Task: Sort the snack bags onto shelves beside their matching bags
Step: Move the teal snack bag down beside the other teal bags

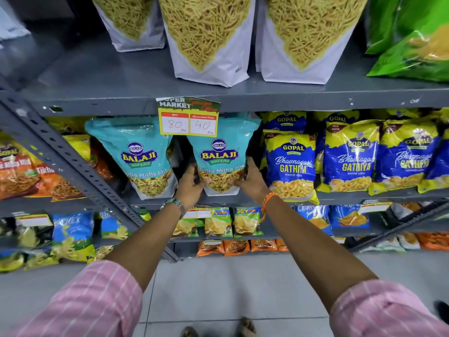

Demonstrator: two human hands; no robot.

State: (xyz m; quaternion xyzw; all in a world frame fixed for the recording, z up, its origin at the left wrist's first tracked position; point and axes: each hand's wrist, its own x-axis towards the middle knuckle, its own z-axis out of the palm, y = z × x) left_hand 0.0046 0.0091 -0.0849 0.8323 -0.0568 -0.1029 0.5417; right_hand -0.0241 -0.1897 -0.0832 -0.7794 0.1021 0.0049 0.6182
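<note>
A teal Balaji Khatta Mitha Mix bag (220, 152) stands upright on the middle grey shelf (364, 194). My left hand (190, 187) grips its lower left edge and my right hand (252, 180) grips its lower right edge. A matching teal Balaji bag (141, 154) stands just to its left, a small gap between them. Blue and yellow Gopal Gathiya bags (290, 164) stand directly to the right, close to my right hand.
White sev bags (206, 40) and a green bag (413, 40) sit on the upper shelf. A price tag (189, 119) hangs over the teal bags. Orange bags (21, 173) lie behind a slanted metal brace (73, 159). Lower shelves hold small packets (230, 222); tiled floor below.
</note>
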